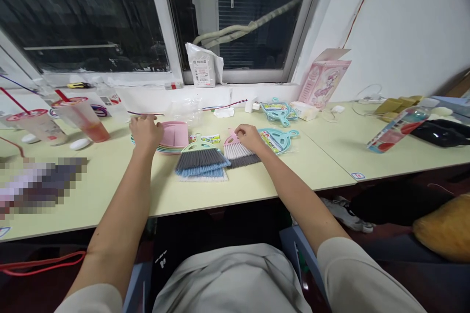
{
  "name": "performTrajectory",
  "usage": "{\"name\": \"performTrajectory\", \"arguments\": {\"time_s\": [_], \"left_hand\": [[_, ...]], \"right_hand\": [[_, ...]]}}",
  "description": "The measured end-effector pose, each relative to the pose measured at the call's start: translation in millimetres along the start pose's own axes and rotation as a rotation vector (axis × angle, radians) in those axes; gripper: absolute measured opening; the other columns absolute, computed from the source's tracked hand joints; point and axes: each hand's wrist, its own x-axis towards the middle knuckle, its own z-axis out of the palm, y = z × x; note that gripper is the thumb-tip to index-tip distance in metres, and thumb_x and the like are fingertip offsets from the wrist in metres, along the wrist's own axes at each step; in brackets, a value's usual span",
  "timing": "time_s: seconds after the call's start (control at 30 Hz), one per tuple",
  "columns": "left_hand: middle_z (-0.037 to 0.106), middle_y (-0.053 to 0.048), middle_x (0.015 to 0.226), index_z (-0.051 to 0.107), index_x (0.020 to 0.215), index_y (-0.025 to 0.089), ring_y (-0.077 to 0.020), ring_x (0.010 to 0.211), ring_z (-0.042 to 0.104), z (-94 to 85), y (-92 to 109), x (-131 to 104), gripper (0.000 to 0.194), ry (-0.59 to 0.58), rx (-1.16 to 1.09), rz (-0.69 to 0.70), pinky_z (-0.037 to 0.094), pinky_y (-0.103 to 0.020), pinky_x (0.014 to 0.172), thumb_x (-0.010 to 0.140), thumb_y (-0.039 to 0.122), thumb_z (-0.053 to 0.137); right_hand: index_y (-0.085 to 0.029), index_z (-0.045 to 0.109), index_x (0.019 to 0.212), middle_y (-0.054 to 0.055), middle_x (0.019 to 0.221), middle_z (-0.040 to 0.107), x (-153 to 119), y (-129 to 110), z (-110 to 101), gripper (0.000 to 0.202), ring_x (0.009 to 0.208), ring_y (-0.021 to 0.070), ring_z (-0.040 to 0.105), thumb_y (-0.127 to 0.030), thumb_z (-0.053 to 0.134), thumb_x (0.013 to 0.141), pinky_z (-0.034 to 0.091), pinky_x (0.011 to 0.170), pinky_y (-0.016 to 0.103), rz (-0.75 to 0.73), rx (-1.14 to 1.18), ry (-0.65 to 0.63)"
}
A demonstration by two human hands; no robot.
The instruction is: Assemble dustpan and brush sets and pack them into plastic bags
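Observation:
Nested in a stack on the table are several small dustpans, a pink dustpan (175,133) on top and other colours showing at the edge. My left hand (146,132) is closed over the handle end at the left of this stack, its fingertips partly hidden. Right of it lies a pile of hand brushes, topped by a green-handled brush (201,154) with dark bristles over blue and white ones. My right hand (251,137) pinches the handle of a pink brush (234,149) with pale bristles, lying over a dark-bristled one.
Packaged teal dustpan-and-brush sets (281,141) lie behind my right hand. Drink cups (82,117) with red straws stand at the left. At the back right is a pink box (325,83), and farther right a tilted bottle (398,129). The table's front edge (220,204) runs before me.

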Motion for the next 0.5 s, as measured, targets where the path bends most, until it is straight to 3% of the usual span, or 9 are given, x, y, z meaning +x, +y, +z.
{"name": "performTrajectory", "arguments": {"time_s": [0.13, 0.3, 0.4, 0.5], "left_hand": [[0.057, -0.033, 0.131, 0.062, 0.125, 0.001, -0.0441, 0.128, 0.046, 0.2, -12.9, -4.1, 0.043, -0.001, 0.038, -0.239, 0.032, -0.058, 0.104, 0.092, 0.025, 0.05], [0.061, -0.032, 0.126, 0.066, 0.12, 0.0, -0.0417, 0.118, 0.055, -3.5, -14.2, -4.3, 0.042, -0.039, 0.037, -0.315, 0.036, -0.053, 0.097, 0.091, 0.024, 0.049], [0.066, -0.028, 0.114, 0.068, 0.117, 0.002, -0.0401, 0.111, 0.058, -14.4, -11.3, -6.7, 0.042, -0.046, 0.022, -0.277, 0.037, -0.054, 0.095, 0.087, 0.028, 0.055], [0.07, -0.023, 0.101, 0.067, 0.117, 0.004, -0.0383, 0.106, 0.059, -28.7, -5.6, -11.8, 0.043, -0.105, -0.038, -0.103, 0.037, -0.055, 0.095, 0.085, 0.032, 0.061]], "right_hand": [[-0.019, 0.074, 0.083, 0.004, 0.084, 0.074, 0.8, -1.2, -1.5, 0.026, 0.08, 0.0194, 0.064, -0.01, 0.05, 0.082, 0.049, 0.083, 0.031, 0.006, 0.029, 0.028], [-0.019, 0.073, 0.082, 0.003, 0.079, 0.072, 0.3, -0.6, -5.7, 0.024, 0.077, 0.0194, 0.064, -0.012, 0.05, 0.08, 0.05, 0.077, 0.03, 0.094, 0.092, 0.06], [-0.02, 0.073, 0.084, 0.002, 0.077, 0.071, 0.3, 1.4, -7.4, 0.024, 0.077, 0.0196, 0.064, -0.015, 0.049, 0.081, 0.051, 0.075, 0.029, 0.131, 0.136, 0.074], [-0.021, 0.072, 0.085, 0.002, 0.078, 0.071, 1.5, 6.3, -7.4, 0.025, 0.078, 0.019, 0.065, -0.016, 0.048, 0.081, 0.051, 0.076, 0.029, 0.132, 0.149, 0.087]]}}
